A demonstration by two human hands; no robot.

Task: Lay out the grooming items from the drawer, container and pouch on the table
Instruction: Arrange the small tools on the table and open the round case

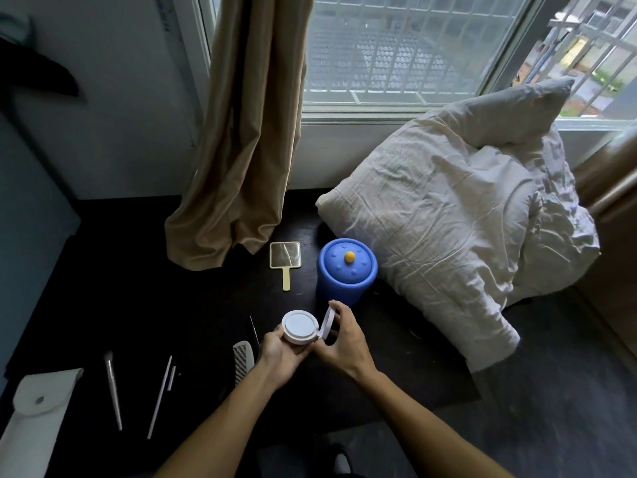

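My left hand (pixel 281 355) grips the base of a round white compact (pixel 299 327) just above the dark table (pixel 206 305). My right hand (pixel 343 339) pinches its hinged lid (pixel 327 319), which stands open and upright. Behind them stands a blue container (pixel 346 270) with its lid on and a yellow knob. A hand mirror (pixel 285 260) lies to the container's left. A grey comb (pixel 244 360), a thin pick (pixel 254 331), two white sticks (pixel 162 395) and a makeup brush (pixel 113 388) lie on the table to the left. A white pouch (pixel 38 408) lies at the bottom left.
A tan curtain (pixel 241 150) hangs down onto the back of the table. Crumpled pillows (pixel 448 219) press against the container's right side. A window (pixel 396 46) is behind. The table's front edge runs near my forearms.
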